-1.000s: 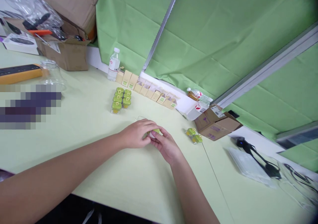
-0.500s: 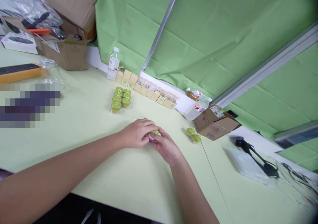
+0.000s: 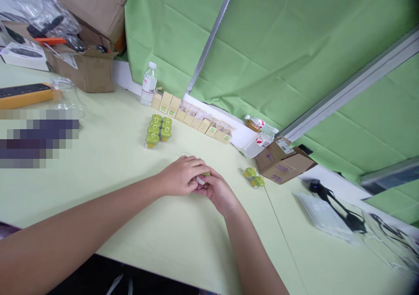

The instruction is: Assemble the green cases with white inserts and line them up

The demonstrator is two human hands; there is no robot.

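Note:
My left hand [image 3: 181,176] and my right hand [image 3: 218,192] meet over the middle of the table, fingers closed around a small green lid [image 3: 206,173]. A white part [image 3: 200,180] shows just below the lid, between the fingertips; most of both is hidden by my fingers. Just behind my left hand, the edge of a clear container [image 3: 185,154] shows on the table. Beyond it several small clear jars with green lids [image 3: 152,138] stand in two rows. Off to the right, a few more green-lidded jars [image 3: 257,182] sit together.
Several small cream boxes [image 3: 190,117] line the back edge, beside an upright water bottle [image 3: 149,85]. At the back right are lying bottles [image 3: 257,145] and a cardboard box [image 3: 281,162]. Further right are black cables [image 3: 347,218]. Cardboard boxes [image 3: 94,72] and a power strip [image 3: 26,95] occupy the left.
My right fingers have shifted slightly around the lid, and less green shows between my hands. The jars and boxes stay where they were.

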